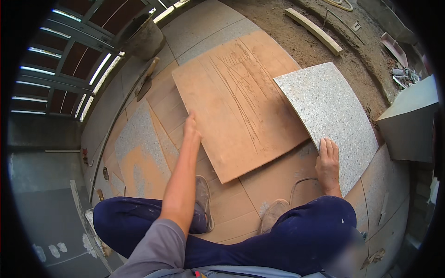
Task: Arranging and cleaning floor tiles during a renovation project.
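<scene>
Grey sleeve [160, 248] and navy trousers [296, 236] sit nearest; my left grip [193, 126] is closed on the left edge of an orange-dusted slab [236, 111]; my right grip [328, 164] clasps the left edge of a speckled tile [336, 111], whose corner overlaps the slab in view; 2 dusty shoes [202, 199] rest on the floor [264, 187] below.

Bucket [147, 42] by the gate [76, 69], at the floor [199, 25]'s far-left edge; trowel [144, 88] nearer; timber [316, 32] on soil [303, 52] beyond the far-right edge.
</scene>
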Demonstrator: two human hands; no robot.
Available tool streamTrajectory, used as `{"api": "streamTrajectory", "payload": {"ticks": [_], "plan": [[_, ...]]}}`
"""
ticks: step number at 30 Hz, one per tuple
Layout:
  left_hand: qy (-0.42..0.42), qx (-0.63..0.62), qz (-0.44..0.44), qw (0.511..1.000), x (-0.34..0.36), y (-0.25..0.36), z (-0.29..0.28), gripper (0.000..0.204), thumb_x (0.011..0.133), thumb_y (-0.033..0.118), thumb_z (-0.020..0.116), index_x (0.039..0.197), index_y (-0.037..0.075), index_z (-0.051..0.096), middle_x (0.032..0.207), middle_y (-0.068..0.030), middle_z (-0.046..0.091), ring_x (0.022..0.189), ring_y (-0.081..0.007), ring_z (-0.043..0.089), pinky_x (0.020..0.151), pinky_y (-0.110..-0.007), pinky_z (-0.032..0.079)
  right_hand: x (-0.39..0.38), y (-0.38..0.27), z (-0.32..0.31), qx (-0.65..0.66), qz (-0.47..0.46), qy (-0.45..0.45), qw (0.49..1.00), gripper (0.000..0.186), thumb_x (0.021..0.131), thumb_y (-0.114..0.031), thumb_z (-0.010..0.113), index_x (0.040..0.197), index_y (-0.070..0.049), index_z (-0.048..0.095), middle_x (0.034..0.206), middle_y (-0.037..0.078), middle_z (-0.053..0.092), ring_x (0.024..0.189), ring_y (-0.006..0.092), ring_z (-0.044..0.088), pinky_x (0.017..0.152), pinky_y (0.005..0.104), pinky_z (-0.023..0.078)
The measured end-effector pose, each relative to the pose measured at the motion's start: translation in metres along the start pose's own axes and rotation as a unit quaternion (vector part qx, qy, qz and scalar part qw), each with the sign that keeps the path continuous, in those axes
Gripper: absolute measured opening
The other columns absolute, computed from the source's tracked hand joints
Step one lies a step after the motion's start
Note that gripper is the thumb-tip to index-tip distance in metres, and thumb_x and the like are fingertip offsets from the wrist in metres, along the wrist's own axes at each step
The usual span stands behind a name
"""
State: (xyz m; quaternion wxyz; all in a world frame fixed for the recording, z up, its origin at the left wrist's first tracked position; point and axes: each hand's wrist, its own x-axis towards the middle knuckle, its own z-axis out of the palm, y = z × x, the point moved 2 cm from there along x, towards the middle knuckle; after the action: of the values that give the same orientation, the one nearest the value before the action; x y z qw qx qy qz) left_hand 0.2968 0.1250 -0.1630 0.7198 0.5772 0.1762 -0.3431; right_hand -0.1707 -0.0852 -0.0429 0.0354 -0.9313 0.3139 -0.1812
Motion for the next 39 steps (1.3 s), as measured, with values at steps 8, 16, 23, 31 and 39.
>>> {"api": "streamTrajectory", "payload": {"ticks": [8,16,23,31,39], "plan": [[-0.038,0.013,0.067,0.997,0.174,0.111,0.068,0.049,0.105,0.031,0.045,0.142,-0.001,0.047,0.141,-0.0200,0.056,0.130,-0.0364,0.052,0.113,-0.052,0.038,-0.009,0.004,0.010,-0.026,0.016,-0.036,0.999,0.052,0.078,0.012,0.056,0.130,0.008,0.053,0.131,0.024,0.055,0.126,0.0411,0.051,0.110,0.0511,0.040],[-0.031,0.229,0.134,0.964,0.308,0.212,0.121,0.040,0.105,0.020,0.034,0.130,0.000,0.059,0.132,-0.0164,0.063,0.122,-0.0371,0.059,0.103,-0.043,0.047,-0.014,0.006,0.036,-0.056,0.049,-0.066,0.995,0.048,0.085,0.003,0.057,0.132,0.004,0.052,0.136,0.020,0.053,0.131,0.0359,0.050,0.111,0.0536,0.038],[-0.052,0.734,0.430,0.524,0.209,0.134,0.259,0.049,0.097,0.040,0.050,0.131,0.007,0.063,0.132,-0.0193,0.063,0.122,-0.0327,0.061,0.100,-0.041,0.047,-0.023,0.012,0.044,-0.106,0.050,-0.114,0.987,0.043,0.089,-0.004,0.054,0.132,0.001,0.052,0.136,0.016,0.054,0.133,0.0309,0.048,0.112,0.0510,0.037],[-0.490,0.699,0.126,0.505,-0.006,-0.038,0.288,0.076,0.094,0.058,0.058,0.130,-0.009,0.057,0.125,-0.0260,0.061,0.112,-0.0340,0.061,0.091,-0.046,0.055,-0.017,0.007,0.056,-0.109,0.017,-0.130,0.985,0.040,0.091,-0.008,0.052,0.131,-0.001,0.051,0.133,0.013,0.054,0.131,0.0278,0.048,0.105,0.0442,0.041],[-0.418,0.476,-0.010,0.774,-0.030,-0.089,0.288,0.056,0.106,0.023,0.046,0.137,-0.021,0.029,0.142,-0.0375,0.034,0.130,-0.0448,0.047,0.099,-0.046,0.059,-0.049,-0.013,0.035,-0.207,0.029,-0.042,0.977,0.040,0.091,-0.019,0.061,0.126,0.000,0.055,0.126,0.016,0.060,0.116,0.0315,0.057,0.090,0.0453,0.050]]}}
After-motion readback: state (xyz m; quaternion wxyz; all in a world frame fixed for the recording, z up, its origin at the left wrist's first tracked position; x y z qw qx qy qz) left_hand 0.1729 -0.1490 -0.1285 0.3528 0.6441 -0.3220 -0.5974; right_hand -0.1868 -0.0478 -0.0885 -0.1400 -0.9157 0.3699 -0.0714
